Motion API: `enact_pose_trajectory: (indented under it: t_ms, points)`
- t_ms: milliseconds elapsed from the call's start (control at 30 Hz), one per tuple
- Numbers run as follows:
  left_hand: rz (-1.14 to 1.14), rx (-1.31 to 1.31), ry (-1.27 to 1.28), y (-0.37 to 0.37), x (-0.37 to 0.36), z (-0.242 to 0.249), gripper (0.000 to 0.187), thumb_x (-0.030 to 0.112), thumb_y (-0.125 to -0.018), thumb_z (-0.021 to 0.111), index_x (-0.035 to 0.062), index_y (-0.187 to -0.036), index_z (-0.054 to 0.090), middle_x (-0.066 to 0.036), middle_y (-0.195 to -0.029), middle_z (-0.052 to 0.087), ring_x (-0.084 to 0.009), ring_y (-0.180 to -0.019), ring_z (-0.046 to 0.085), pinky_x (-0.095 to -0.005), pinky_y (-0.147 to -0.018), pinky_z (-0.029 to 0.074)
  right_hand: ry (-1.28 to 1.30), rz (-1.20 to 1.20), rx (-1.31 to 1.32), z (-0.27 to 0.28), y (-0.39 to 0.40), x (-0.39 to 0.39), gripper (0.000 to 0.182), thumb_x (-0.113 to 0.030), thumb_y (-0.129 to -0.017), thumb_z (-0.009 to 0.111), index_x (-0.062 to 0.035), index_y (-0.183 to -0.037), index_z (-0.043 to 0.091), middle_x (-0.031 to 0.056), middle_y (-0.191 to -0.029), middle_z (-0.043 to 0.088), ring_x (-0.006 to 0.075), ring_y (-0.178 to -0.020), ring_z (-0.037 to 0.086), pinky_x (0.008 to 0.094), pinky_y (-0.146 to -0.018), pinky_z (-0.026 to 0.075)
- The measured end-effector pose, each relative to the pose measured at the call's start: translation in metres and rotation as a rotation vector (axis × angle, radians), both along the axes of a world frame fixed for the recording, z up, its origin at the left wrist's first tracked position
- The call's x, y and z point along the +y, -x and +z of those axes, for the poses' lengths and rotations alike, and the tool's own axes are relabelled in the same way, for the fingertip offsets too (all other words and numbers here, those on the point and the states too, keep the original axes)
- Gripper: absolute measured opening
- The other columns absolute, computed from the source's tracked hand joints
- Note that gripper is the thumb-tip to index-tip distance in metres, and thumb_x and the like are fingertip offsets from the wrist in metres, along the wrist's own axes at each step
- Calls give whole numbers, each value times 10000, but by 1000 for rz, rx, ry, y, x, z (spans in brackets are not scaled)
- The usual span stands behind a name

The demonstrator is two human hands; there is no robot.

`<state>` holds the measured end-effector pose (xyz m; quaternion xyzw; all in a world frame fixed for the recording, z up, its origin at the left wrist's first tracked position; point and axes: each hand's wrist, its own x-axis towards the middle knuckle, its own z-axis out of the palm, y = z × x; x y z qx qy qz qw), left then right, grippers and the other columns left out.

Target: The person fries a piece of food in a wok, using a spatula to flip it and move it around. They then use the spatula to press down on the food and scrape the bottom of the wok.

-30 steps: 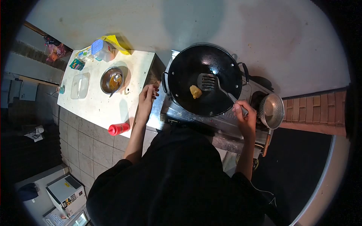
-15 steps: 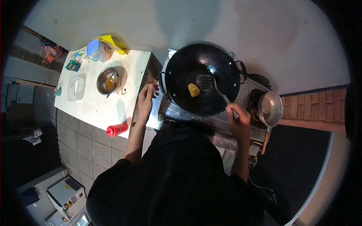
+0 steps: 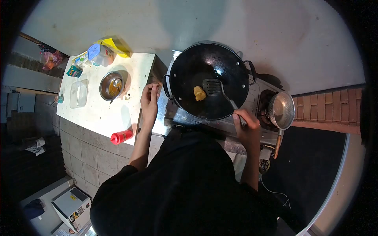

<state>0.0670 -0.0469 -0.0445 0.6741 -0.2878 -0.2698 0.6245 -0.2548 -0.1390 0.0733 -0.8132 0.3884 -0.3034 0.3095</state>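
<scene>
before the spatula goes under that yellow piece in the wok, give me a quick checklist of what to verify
1. Right hand gripping the spatula handle: ok, fingers closed around it.
2. Spatula head down inside the wok, right beside the yellow piece: ok; touching it or not, cannot tell.
3. Yellow piece lying alone near the wok's middle, nothing else around it: ok.
4. Left hand off the wok, on the white counter edge beside it: ok.
5. Small pan on the other burner clear of the spatula arm: ok.
6. Burner lit under the wok: cannot tell.
</scene>
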Motion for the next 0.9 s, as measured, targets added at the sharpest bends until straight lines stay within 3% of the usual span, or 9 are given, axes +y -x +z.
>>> enact_pose_trajectory:
  t_ms: [467, 567, 633, 900]
  points:
    - [13, -66, -6, 0, -4, 1, 239, 235, -1083, 567, 22, -1157, 646, -43, -1025, 662, -115, -906, 595, -265, -819, 489, 5, 40, 51, -1, -2, 0, 77, -11, -924, 687, -10, -997, 662, 145, -928, 680, 326, -849, 692, 398, -747, 530]
    - [57, -183, -98, 3, -9, 8, 257, 236, -1062, 598, 12, -1179, 644, -65, -1025, 663, -134, -900, 601, -280, -813, 501, 32, 53, 52, -3, -2, -1, 74, -20, -925, 693, -11, -991, 661, 144, -924, 677, 326, -835, 690, 396, -732, 528]
    - [-35, -287, -125, -1, -17, 7, 304, 244, -1032, 644, 1, -1215, 639, -86, -1038, 667, -158, -910, 612, -294, -803, 512, 11, 50, 57, 2, -3, -1, 69, -25, -929, 692, -11, -988, 659, 142, -919, 673, 327, -830, 686, 396, -723, 526]
    - [-158, -255, -239, -19, -29, -2, 270, 187, -995, 672, -42, -1135, 660, -106, -888, 697, -151, -782, 628, -297, -734, 513, -34, 172, 176, 8, -2, -2, 125, -74, -946, 692, -26, -1061, 688, 146, -973, 610, 318, -836, 672, 399, -726, 528]
